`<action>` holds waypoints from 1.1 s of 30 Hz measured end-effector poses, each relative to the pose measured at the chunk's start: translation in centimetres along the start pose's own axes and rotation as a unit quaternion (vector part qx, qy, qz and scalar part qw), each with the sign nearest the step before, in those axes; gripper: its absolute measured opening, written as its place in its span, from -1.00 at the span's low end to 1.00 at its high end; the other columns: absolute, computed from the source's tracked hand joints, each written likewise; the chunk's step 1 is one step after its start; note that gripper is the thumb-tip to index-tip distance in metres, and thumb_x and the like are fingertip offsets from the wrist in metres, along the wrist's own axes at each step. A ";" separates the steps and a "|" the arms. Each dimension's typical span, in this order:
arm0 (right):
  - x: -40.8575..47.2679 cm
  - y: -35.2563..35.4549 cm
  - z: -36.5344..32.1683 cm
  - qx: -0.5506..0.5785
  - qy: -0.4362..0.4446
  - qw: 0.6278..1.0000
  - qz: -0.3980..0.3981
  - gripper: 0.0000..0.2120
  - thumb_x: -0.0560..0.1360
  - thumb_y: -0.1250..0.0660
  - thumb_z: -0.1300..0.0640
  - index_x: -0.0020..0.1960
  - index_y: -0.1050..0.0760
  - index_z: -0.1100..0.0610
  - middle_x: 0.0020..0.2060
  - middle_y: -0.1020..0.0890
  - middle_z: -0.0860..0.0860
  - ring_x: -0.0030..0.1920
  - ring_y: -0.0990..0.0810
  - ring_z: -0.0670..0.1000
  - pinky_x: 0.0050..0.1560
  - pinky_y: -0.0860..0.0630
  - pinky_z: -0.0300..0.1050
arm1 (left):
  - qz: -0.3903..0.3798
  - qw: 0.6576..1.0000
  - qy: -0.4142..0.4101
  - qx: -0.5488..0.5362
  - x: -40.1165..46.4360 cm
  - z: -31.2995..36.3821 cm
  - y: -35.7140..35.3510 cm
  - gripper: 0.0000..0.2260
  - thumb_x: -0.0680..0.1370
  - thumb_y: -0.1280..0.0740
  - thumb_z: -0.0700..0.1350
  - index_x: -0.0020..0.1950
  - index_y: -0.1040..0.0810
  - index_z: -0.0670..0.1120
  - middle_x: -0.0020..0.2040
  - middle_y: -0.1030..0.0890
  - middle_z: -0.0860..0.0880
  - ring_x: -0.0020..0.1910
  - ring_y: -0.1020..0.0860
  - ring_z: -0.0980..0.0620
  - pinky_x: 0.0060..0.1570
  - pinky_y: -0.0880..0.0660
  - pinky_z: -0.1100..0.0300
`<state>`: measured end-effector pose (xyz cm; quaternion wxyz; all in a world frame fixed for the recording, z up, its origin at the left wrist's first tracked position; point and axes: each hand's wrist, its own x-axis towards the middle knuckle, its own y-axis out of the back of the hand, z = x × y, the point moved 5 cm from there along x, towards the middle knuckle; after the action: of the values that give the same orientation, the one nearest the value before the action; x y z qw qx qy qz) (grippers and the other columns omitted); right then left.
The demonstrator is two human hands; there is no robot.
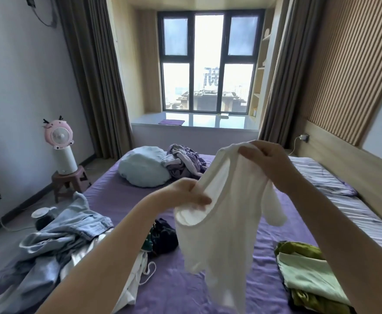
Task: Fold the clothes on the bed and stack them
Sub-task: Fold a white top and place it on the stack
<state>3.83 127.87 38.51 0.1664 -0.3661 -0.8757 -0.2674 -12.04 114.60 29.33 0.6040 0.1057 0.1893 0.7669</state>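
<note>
— Purple sheet across the whole bed (185, 279), and most of the washing on it is unfolded. What's on there?

— Biggest first: a heap of pale denim (56, 243) at the near left corner, a light blue pillow (143, 166) further up with a crumpled lilac bundle (185, 162) touching it, then the green folded stack (310, 275) at the near right. A small dark garment (165, 236) lies between the denim and the middle of the bed.

— And the white top?

— The white top (221, 223) is up in the air over the middle of the bed, hanging loose. The left hand (185, 196) pinches it at the neckline edge, fingers curled around the fabric; the right hand (264, 159) grips a bunched part higher up, near a shoulder.

— Anything likely to go wrong?

— I'd say so. It hangs twisted, one sleeve dangling free, so laid down like that it may fold crooked. The knit looks thin and slippery; a loose pinch could drop it onto the dark garment below
</note>
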 end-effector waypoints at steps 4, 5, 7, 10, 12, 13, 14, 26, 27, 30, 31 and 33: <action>-0.3 2.2 2.8 0.073 -0.088 0.992 0.046 -0.93 0.47 -0.41 0.08 -0.13 -0.68 0.02 -0.29 -0.64 -0.07 -0.29 -0.56 -0.11 -0.28 -0.55 -0.21 | -0.037 0.996 0.019 -0.074 -1.8 -4.2 -0.8 -0.86 0.49 -0.42 -0.07 -0.21 -0.55 -0.10 -0.30 -0.53 0.02 -0.32 -0.45 0.09 -0.27 -0.39 0.31; -0.7 2.4 3.7 0.078 -0.106 0.990 0.052 -0.92 0.47 -0.41 0.07 -0.13 -0.68 0.01 -0.28 -0.65 -0.06 -0.28 -0.57 -0.12 -0.28 -0.56 -0.21 | -0.026 0.995 0.026 -0.096 -2.1 -4.8 -0.9 -0.82 0.48 -0.41 -0.01 -0.20 -0.53 -0.10 -0.29 -0.50 0.01 -0.30 -0.45 0.08 -0.25 -0.39 0.30; -1.8 2.4 5.7 0.092 -0.136 0.984 0.070 -0.91 0.46 -0.42 0.06 -0.19 -0.68 0.02 -0.32 -0.65 -0.08 -0.33 -0.57 -0.14 -0.32 -0.52 -0.25 | 0.009 0.994 0.036 -0.106 -2.4 -5.5 -0.9 -0.71 0.48 -0.39 0.12 -0.24 -0.46 -0.07 -0.31 -0.42 0.00 -0.33 -0.38 0.06 -0.31 -0.33 0.24; -4.0 2.2 8.4 0.106 -0.172 0.973 0.110 -0.86 0.45 -0.43 0.09 -0.25 -0.64 0.12 -0.39 -0.59 -0.02 -0.37 -0.49 -0.08 -0.31 -0.45 -0.21 | 0.053 0.995 0.035 -0.082 -2.8 -5.9 -1.0 -0.60 0.44 -0.36 0.25 -0.34 -0.34 -0.01 -0.38 -0.32 0.04 -0.42 -0.28 0.09 -0.43 -0.19 0.23; -5.5 2.4 9.6 0.093 -0.177 0.972 0.126 -0.75 0.46 -0.43 0.11 -0.20 -0.58 0.33 -0.34 -0.48 0.09 -0.31 -0.38 0.02 -0.25 -0.35 -0.12 | 0.035 0.995 0.031 -0.090 -3.3 -6.3 -1.2 -0.57 0.43 -0.37 0.28 -0.28 -0.40 -0.07 -0.36 -0.35 0.00 -0.41 -0.31 0.08 -0.43 -0.24 0.22; -6.2 2.6 10.2 0.084 -0.178 0.972 0.131 -0.67 0.46 -0.43 0.11 -0.17 -0.53 0.42 -0.31 -0.43 0.10 -0.28 -0.33 0.04 -0.24 -0.31 -0.08 | 0.013 0.994 0.029 -0.104 -3.7 -6.6 -1.3 -0.58 0.43 -0.40 0.25 -0.24 -0.45 -0.10 -0.33 -0.39 -0.02 -0.39 -0.35 0.07 -0.42 -0.29 0.23; -6.9 2.8 10.6 0.072 -0.181 0.971 0.136 -0.63 0.46 -0.43 0.10 -0.17 -0.50 0.46 -0.31 -0.41 0.10 -0.27 -0.31 0.05 -0.24 -0.28 -0.07 | -0.017 0.991 0.027 -0.127 -4.1 -6.8 -1.6 -0.62 0.42 -0.43 0.19 -0.19 -0.51 -0.12 -0.29 -0.45 -0.04 -0.36 -0.41 0.06 -0.39 -0.35 0.25; -10.3 4.5 10.3 -0.202 -0.092 0.965 0.143 -0.79 0.53 -0.34 0.06 -0.18 -0.60 0.16 -0.40 -0.54 0.04 -0.31 -0.49 0.06 -0.27 -0.33 -0.15 | 0.233 0.971 0.023 -0.040 -5.6 -6.2 0.3 -0.84 0.57 -0.33 -0.08 -0.13 -0.55 -0.15 -0.32 -0.54 0.02 -0.34 -0.46 0.10 -0.37 -0.40 0.32; -10.5 4.6 9.9 -0.215 -0.071 0.962 0.153 -0.81 0.53 -0.34 0.07 -0.16 -0.62 0.17 -0.35 -0.55 0.06 -0.27 -0.50 0.07 -0.23 -0.30 -0.13 | 0.273 0.962 0.016 0.000 -5.7 -5.8 0.6 -0.80 0.58 -0.31 -0.05 -0.15 -0.53 -0.16 -0.34 -0.51 0.01 -0.36 -0.43 0.09 -0.36 -0.37 0.28; -11.3 4.7 9.3 -0.223 -0.034 0.956 0.190 -0.82 0.53 -0.33 0.09 -0.13 -0.63 0.19 -0.30 -0.57 0.09 -0.25 -0.51 0.09 -0.24 -0.29 -0.11 | 0.369 0.920 -0.032 0.128 -6.5 -4.7 0.6 -0.76 0.60 -0.27 -0.03 -0.15 -0.50 -0.18 -0.30 -0.51 -0.06 -0.29 -0.44 -0.01 -0.28 -0.32 0.18; -11.6 4.6 9.4 -0.223 -0.038 0.955 0.193 -0.80 0.54 -0.32 0.08 -0.12 -0.62 0.18 -0.30 -0.59 0.09 -0.25 -0.52 0.09 -0.25 -0.30 -0.09 | 0.391 0.904 -0.044 0.165 -6.9 -4.3 0.4 -0.75 0.60 -0.26 0.00 -0.14 -0.50 -0.16 -0.27 -0.54 -0.08 -0.26 -0.46 -0.04 -0.24 -0.35 0.13; -12.2 4.5 9.6 -0.228 -0.054 0.952 0.195 -0.79 0.54 -0.31 0.04 -0.13 -0.62 0.16 -0.35 -0.58 0.05 -0.29 -0.51 0.07 -0.29 -0.30 -0.10 | 0.407 0.878 -0.048 0.246 -7.8 -3.6 0.1 -0.72 0.58 -0.25 0.08 -0.11 -0.52 -0.13 -0.28 -0.58 -0.07 -0.25 -0.51 -0.10 -0.22 -0.43 0.05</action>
<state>14.49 129.43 26.41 0.0797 -0.5721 -0.7104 -0.4021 -11.60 106.45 26.66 0.2010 0.3558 0.2826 0.8678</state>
